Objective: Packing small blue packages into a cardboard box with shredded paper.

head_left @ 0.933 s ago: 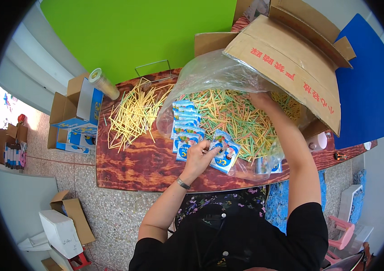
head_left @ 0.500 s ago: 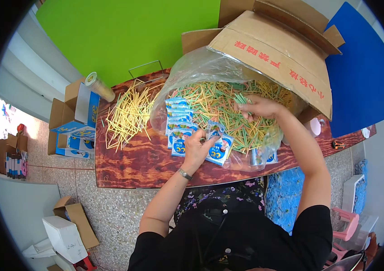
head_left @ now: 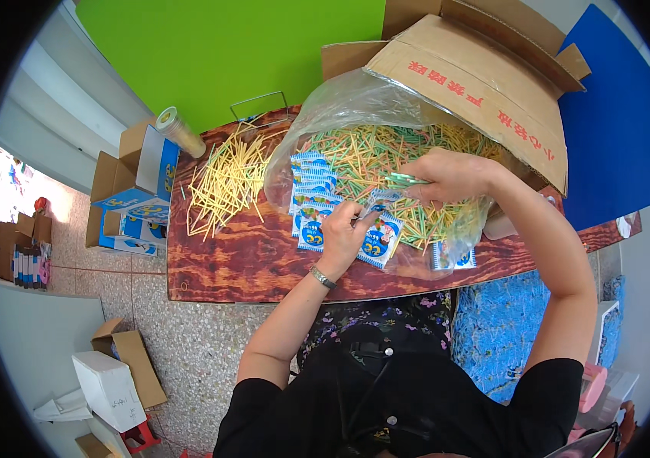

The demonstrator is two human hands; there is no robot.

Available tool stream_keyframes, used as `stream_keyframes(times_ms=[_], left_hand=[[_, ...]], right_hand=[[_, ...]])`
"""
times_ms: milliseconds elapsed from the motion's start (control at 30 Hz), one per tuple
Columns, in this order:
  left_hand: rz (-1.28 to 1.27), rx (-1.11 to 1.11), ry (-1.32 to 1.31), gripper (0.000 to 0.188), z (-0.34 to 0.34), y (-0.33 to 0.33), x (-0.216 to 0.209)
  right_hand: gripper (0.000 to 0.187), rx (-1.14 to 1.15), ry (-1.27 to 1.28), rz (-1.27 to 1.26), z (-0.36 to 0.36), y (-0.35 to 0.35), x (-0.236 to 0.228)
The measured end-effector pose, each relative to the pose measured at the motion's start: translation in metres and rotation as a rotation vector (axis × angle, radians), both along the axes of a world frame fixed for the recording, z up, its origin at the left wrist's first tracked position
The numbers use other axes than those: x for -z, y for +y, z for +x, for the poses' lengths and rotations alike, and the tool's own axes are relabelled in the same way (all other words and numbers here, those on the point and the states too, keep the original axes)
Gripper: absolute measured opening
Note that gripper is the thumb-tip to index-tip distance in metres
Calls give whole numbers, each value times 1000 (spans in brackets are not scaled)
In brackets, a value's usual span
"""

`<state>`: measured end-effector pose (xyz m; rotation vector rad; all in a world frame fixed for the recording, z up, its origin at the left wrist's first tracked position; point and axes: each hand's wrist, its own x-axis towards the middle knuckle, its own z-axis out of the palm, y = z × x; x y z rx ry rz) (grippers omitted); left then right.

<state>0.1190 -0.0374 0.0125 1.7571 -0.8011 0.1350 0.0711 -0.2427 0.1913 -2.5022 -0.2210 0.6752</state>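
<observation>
My left hand (head_left: 342,235) is pinching a small blue-and-white packet (head_left: 383,200) near its upper end. Closed around a small bunch of thin green sticks (head_left: 403,180), my right hand (head_left: 447,174) is just above that packet, the stick ends pointing left. Whether the sticks touch the packet's mouth I cannot tell. Below and beside my left hand lie flat packets (head_left: 375,246), and an overlapping row of packets (head_left: 311,182) stretches away to its left. A heap of yellow, green and pink sticks (head_left: 371,149) spreads beneath my right hand in a clear plastic bag (head_left: 340,99).
A tilted cardboard box (head_left: 478,99) stands behind the bag. Loose yellow sticks (head_left: 229,179) cover the left of the reddish wooden table (head_left: 218,267). A clear jar (head_left: 180,131), blue cartons (head_left: 142,206) and a wire stand (head_left: 260,105) are at the left and back.
My right hand has brought the green sticks down and toward my left hand, near the packet's upper end. My left hand has shifted slightly; the whole view has moved a little.
</observation>
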Motion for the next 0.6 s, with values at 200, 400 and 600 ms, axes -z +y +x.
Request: stream_keyframes(times_ms=[200,400,600], left_hand=[[-51,22,77,22,0,5,-1],[-61,-5,39,23,0,5,-6],[-22,-17,58,24,4,7,-11]], right_hand=[[14,-66,-30,-57,1,16,-12],[18,-199,-269,-293,5,16,-6],[21,-182,-268,-340,11,24,-17]])
